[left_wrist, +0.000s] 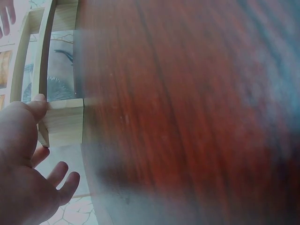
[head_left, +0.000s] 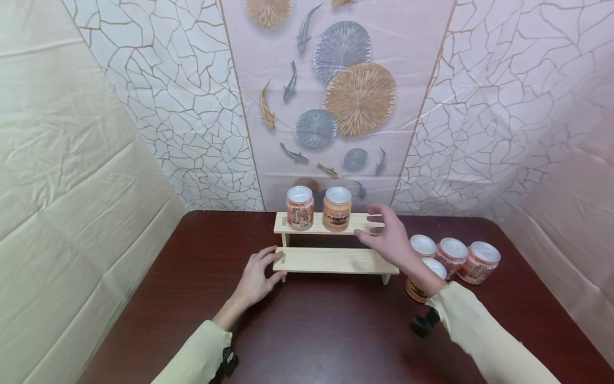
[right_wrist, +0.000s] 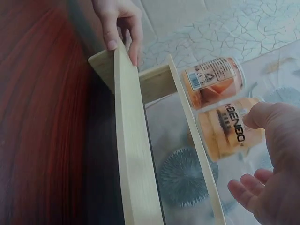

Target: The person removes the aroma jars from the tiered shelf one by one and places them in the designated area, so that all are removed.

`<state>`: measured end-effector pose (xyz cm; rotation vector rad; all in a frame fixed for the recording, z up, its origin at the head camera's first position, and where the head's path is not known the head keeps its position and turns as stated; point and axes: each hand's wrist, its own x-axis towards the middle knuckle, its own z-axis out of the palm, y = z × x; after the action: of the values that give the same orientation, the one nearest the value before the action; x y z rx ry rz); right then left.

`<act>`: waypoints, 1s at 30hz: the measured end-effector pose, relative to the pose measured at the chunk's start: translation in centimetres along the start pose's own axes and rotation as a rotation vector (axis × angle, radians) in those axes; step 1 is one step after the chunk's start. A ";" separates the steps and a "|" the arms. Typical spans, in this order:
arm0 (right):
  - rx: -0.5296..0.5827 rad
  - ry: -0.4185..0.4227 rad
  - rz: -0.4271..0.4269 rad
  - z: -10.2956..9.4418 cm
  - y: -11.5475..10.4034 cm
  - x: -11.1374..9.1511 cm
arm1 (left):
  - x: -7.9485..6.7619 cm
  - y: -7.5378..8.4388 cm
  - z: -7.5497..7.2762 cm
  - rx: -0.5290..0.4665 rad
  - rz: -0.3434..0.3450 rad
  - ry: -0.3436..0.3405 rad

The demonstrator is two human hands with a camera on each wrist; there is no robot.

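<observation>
A two-tier wooden shelf rack [head_left: 336, 260] stands on the table. My left hand [head_left: 256, 277] holds the left end of its lower board, thumb at the front edge and fingers behind. In the left wrist view that thumb [left_wrist: 38, 107] lies against the board's edge. Two lidded jars stand upright on the upper board: a jar with small print [head_left: 300, 208] at the left and an orange jar with dark lettering [head_left: 337, 209] beside it. My right hand [head_left: 387, 237] hovers over the upper board's right end, fingers spread and holding nothing, just right of the orange jar.
To the right of the rack several more jars stand on the dark table: a front jar [head_left: 434, 269] partly behind my right forearm, a middle jar [head_left: 452, 255] and a far-right jar [head_left: 478, 262]. A patterned cloth [head_left: 312, 106] hangs behind the table.
</observation>
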<state>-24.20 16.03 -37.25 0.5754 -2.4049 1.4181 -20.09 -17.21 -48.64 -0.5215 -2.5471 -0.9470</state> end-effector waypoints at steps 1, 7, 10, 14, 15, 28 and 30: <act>0.005 -0.004 0.008 0.3 0.0 0.3 | 0.0 0.0 0.0 -0.001 -0.002 0.000; 0.061 -0.003 0.031 1.9 -0.2 1.6 | 0.0 0.1 -0.1 0.004 -0.008 -0.005; 0.061 -0.004 0.036 2.5 -0.3 2.1 | 0.0 0.1 -0.1 0.007 -0.003 -0.002; 0.044 0.000 0.044 3.1 -0.3 2.7 | 0.0 0.2 -0.2 0.003 0.006 -0.001; 0.044 0.002 0.044 3.2 -0.3 2.8 | 0.0 0.2 -0.2 0.004 0.009 -0.002; 0.057 0.050 0.029 4.7 -0.3 4.1 | 0.1 0.2 -0.1 0.007 0.002 -0.001; 0.055 0.053 0.032 4.7 -0.4 4.2 | 0.1 0.1 -0.1 0.006 0.004 0.002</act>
<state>-27.91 10.94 -37.35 0.5082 -2.3507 1.4975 -20.09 -17.15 -48.49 -0.5241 -2.5453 -0.9375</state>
